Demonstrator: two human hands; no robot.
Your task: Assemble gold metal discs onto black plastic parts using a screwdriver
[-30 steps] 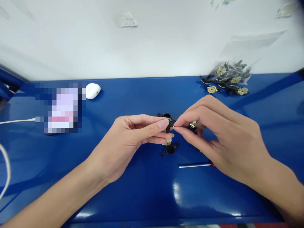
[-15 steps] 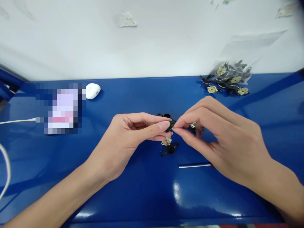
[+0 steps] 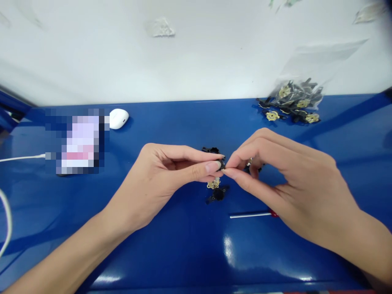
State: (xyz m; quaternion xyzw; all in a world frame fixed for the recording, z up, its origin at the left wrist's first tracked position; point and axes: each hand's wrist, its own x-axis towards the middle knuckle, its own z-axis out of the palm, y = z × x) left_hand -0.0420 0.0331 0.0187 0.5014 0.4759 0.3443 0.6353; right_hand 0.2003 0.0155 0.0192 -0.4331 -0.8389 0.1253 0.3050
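Between the thumb and fingers of my left hand [image 3: 171, 175] is a small black plastic part [image 3: 221, 164], mostly covered by the fingertips. My right hand [image 3: 284, 179] pinches at its right edge with thumb and forefinger; whatever lies in that pinch is too small to make out. Under and behind the fingertips lies a black part [image 3: 213, 151] on the table. A gold-coloured metal plate [image 3: 213, 183] and another black part with arms [image 3: 218, 194] lie just below. More small parts [image 3: 249, 163] are partly hidden behind my right fingers.
A screwdriver [image 3: 251, 215] lies below my right hand, its red handle partly covered. At the back right, a clear plastic bag [image 3: 306, 87] holds black and gold parts, with several loose in front. A blurred-out phone [image 3: 81, 143], cable and white earbud case [image 3: 119, 119] are at left.
Both hands stay together at the black part, which is now more covered by the left fingertips. The right hand has shifted very slightly down. The view has moved a little.
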